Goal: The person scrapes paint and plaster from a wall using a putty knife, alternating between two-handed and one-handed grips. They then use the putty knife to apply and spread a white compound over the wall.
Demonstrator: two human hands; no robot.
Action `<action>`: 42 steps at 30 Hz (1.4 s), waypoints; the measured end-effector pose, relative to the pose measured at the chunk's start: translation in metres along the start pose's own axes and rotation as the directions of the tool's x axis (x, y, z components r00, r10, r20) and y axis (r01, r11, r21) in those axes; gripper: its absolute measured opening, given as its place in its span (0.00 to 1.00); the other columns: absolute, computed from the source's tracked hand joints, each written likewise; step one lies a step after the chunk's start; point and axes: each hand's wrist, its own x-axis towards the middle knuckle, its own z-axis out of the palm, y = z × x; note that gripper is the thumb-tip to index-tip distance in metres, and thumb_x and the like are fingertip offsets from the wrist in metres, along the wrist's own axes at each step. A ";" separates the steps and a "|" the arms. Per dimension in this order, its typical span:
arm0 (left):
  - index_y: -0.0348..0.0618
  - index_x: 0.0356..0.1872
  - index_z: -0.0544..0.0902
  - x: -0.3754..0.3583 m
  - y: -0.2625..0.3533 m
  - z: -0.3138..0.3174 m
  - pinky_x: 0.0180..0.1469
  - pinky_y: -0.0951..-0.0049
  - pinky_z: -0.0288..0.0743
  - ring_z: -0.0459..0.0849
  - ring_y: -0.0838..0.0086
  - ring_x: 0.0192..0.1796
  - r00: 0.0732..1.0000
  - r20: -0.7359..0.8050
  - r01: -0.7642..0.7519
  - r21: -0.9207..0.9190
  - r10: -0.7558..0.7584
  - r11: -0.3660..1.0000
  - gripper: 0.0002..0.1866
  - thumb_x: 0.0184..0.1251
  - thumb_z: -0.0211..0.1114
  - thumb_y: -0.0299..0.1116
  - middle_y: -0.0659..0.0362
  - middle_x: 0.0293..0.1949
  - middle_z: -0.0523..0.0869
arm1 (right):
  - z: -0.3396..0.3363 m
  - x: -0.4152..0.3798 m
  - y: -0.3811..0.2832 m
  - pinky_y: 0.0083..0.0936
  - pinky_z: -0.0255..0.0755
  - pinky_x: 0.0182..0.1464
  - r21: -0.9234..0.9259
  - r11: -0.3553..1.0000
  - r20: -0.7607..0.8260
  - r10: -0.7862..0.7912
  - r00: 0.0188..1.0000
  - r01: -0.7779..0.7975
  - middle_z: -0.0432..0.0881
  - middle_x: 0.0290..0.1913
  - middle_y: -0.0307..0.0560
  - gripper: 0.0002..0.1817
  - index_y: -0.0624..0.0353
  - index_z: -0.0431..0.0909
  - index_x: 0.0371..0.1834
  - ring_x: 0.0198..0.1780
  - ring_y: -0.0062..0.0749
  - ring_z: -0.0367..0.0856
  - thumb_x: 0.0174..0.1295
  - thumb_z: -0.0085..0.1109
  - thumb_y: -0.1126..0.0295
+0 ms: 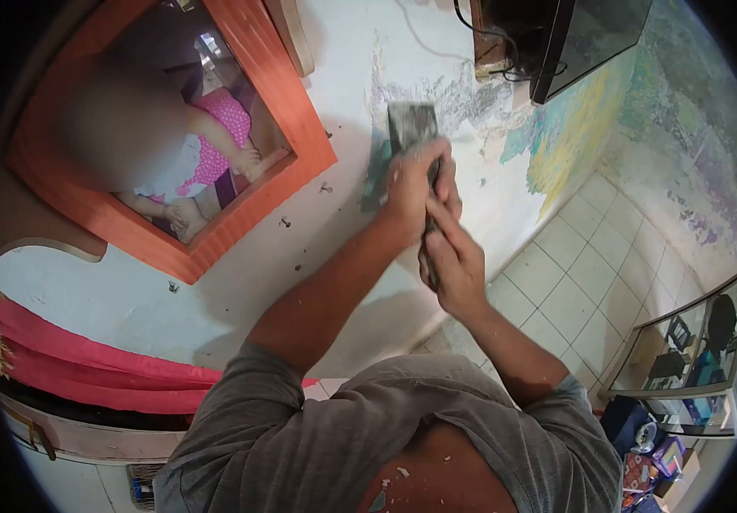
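A scraper (412,125) with a wide, smeared metal blade points up against the white wall (334,256). Close below the blade, my left hand (418,184) is closed around its upper part. Lower down, my right hand (456,263) grips the handle (431,224), with the thumb and forefinger laid along it. The blade overlaps a patch of grey and teal where paint is stripped away. Part of the handle is hidden under my fingers.
An orange-framed picture (309,167) hangs at upper left. A dark screen (591,43) with cables juts out at upper right. Red cloth (103,350) lies at lower left. Beyond the wall's edge are floor tiles (569,265) and a glass case (685,350).
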 end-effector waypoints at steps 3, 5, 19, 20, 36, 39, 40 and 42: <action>0.47 0.33 0.72 -0.017 -0.017 -0.003 0.22 0.68 0.68 0.69 0.71 0.16 0.998 -0.024 0.053 -0.100 -0.055 0.994 0.14 0.71 0.56 0.45 0.62 0.15 0.66 | -0.007 -0.011 0.000 0.12 0.56 0.25 -0.113 0.992 0.024 0.066 0.998 -0.063 0.67 0.23 0.29 0.23 0.62 0.66 0.73 0.21 0.11 0.61 0.75 0.46 0.71; 0.48 0.33 0.71 0.000 -0.004 0.003 0.23 0.67 0.68 0.69 0.71 0.16 0.999 -0.028 0.045 -0.045 -0.046 0.998 0.13 0.71 0.56 0.45 0.62 0.16 0.66 | -0.006 0.002 -0.007 0.12 0.56 0.24 -0.112 0.993 -0.003 0.032 0.999 -0.032 0.66 0.22 0.29 0.23 0.62 0.66 0.72 0.21 0.11 0.61 0.75 0.45 0.72; 0.48 0.36 0.72 -0.002 0.008 0.010 0.25 0.67 0.71 0.70 0.70 0.13 0.997 0.044 -0.054 -0.135 0.060 0.989 0.13 0.74 0.53 0.45 0.64 0.15 0.67 | -0.011 0.006 -0.020 0.13 0.60 0.31 -0.077 0.997 0.106 0.021 0.994 -0.013 0.72 0.29 0.31 0.23 0.61 0.70 0.70 0.27 0.12 0.64 0.73 0.49 0.74; 0.48 0.36 0.72 -0.006 0.006 0.012 0.25 0.67 0.71 0.70 0.70 0.13 0.997 0.048 -0.050 -0.138 0.057 0.989 0.13 0.74 0.53 0.45 0.64 0.15 0.67 | -0.013 0.005 -0.016 0.13 0.61 0.32 -0.140 0.990 0.096 -0.017 0.995 0.031 0.72 0.29 0.31 0.23 0.61 0.70 0.70 0.28 0.12 0.65 0.73 0.48 0.74; 0.49 0.36 0.71 0.030 0.045 0.047 0.25 0.68 0.69 0.69 0.71 0.15 0.978 0.011 -0.205 -0.168 0.210 0.964 0.12 0.72 0.56 0.45 0.64 0.15 0.66 | -0.019 0.054 -0.074 0.12 0.57 0.26 -0.113 0.994 0.122 0.017 0.992 -0.003 0.69 0.25 0.28 0.22 0.60 0.71 0.69 0.23 0.10 0.62 0.73 0.49 0.72; 0.49 0.35 0.71 0.037 0.054 0.058 0.24 0.67 0.69 0.68 0.70 0.14 0.975 0.002 -0.219 -0.169 0.223 0.961 0.12 0.71 0.56 0.45 0.63 0.15 0.66 | -0.022 0.065 -0.085 0.13 0.57 0.25 -0.136 0.988 0.130 -0.056 0.990 0.074 0.69 0.25 0.28 0.22 0.60 0.71 0.69 0.23 0.09 0.62 0.73 0.49 0.73; 0.48 0.35 0.71 0.036 0.045 0.055 0.24 0.67 0.69 0.68 0.70 0.14 0.972 0.001 -0.229 -0.180 0.233 0.957 0.12 0.71 0.56 0.45 0.63 0.15 0.66 | -0.025 0.060 -0.085 0.13 0.57 0.25 -0.188 0.982 0.099 0.023 0.995 -0.004 0.69 0.25 0.27 0.22 0.60 0.71 0.69 0.23 0.09 0.62 0.73 0.49 0.73; 0.47 0.30 0.69 0.030 0.023 0.052 0.19 0.67 0.70 0.68 0.70 0.13 0.973 -0.034 -0.231 -0.239 0.229 0.943 0.16 0.71 0.55 0.47 0.62 0.15 0.65 | -0.041 0.043 -0.062 0.13 0.57 0.25 -0.166 0.986 0.136 0.011 0.991 0.012 0.69 0.24 0.27 0.22 0.60 0.71 0.69 0.23 0.09 0.61 0.73 0.49 0.73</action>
